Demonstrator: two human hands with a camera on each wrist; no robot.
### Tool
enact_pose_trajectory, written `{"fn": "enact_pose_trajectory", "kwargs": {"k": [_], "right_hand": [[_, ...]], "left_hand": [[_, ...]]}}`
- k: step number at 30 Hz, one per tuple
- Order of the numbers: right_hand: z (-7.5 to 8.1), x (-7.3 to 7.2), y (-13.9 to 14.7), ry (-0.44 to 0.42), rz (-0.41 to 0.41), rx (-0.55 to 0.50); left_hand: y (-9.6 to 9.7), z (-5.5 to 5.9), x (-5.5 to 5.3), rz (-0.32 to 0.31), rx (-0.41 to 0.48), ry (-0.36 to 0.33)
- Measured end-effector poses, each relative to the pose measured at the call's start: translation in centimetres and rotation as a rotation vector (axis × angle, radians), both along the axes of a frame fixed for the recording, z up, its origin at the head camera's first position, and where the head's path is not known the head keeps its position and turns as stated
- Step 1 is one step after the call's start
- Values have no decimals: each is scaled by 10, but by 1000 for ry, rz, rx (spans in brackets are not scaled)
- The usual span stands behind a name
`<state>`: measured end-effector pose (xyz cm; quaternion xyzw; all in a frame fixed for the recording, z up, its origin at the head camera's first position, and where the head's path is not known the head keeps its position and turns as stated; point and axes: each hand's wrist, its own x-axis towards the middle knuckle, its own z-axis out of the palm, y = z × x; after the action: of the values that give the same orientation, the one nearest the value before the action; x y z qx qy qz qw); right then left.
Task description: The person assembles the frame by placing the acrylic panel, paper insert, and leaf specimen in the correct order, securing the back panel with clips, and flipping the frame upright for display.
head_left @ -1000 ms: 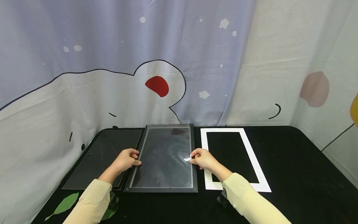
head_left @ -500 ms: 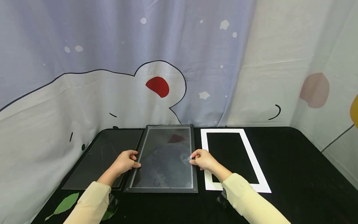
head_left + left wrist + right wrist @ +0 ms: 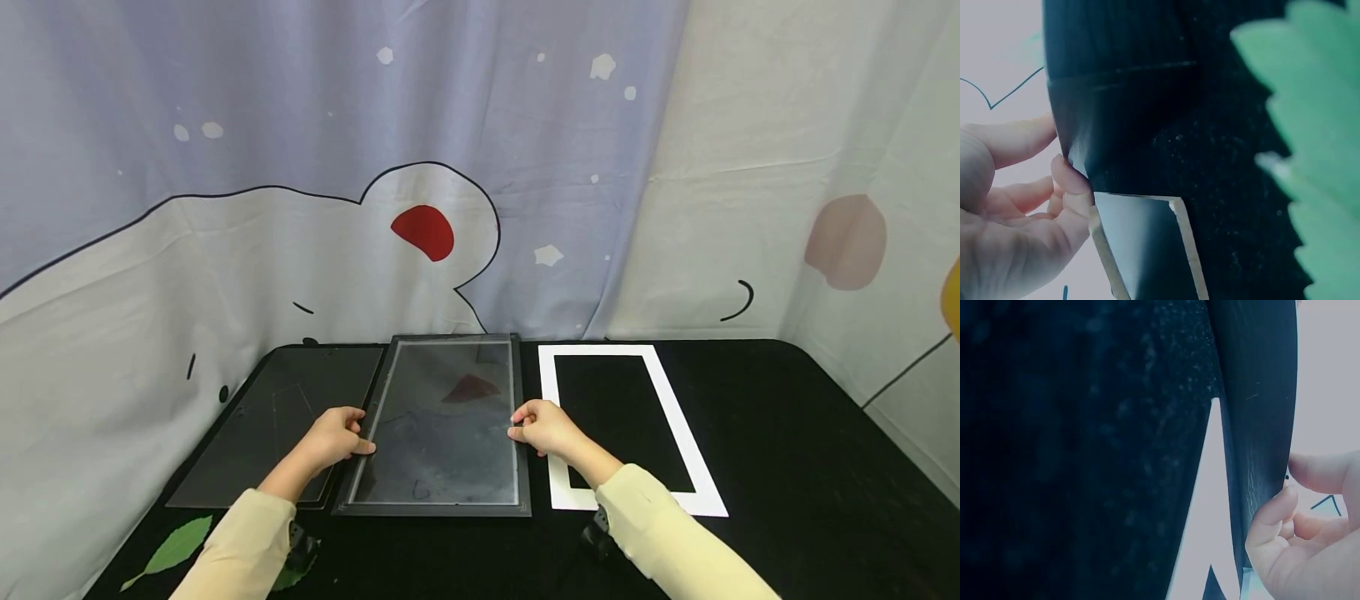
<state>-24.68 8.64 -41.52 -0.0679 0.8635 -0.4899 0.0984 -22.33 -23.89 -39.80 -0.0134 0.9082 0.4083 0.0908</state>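
Note:
A clear sheet (image 3: 442, 433), reflecting a dark red patch, lies over or in the dark picture frame (image 3: 525, 475) at the middle of the table. My left hand (image 3: 333, 439) holds the sheet's left side, its thumb at the frame's inner border and the other fingers bent. In the left wrist view, thumb and forefinger meet the dark edge beside the hand. At the opposite side, my right hand (image 3: 547, 427) pinches the sheet's right edge between thumb and forefinger. How far the sheet sits inside the frame cannot be told.
Left of the frame lies a dark flat panel (image 3: 262, 433). A white mat border (image 3: 675, 417) lies to the right on the black tablecloth (image 3: 810, 483). Green leaves (image 3: 176, 546) are near the front left. A printed curtain (image 3: 562, 167) hangs behind.
The sheet's top edge, which stood above the frame, has come down, and its red reflection has moved lower and grown. My left hand has shifted slightly down and left; the right has barely moved.

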Motion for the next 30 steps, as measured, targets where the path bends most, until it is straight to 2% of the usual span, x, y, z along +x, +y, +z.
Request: {"fn": "enact_pose_trajectory", "kwargs": {"k": [13,30], "right_hand": [[6,1,1,19,6,51],[8,1,0,10,-30,43]], "left_hand": [[0,0,0,-9,-1,1],[0,-3,0,-4,-14,11]]}}
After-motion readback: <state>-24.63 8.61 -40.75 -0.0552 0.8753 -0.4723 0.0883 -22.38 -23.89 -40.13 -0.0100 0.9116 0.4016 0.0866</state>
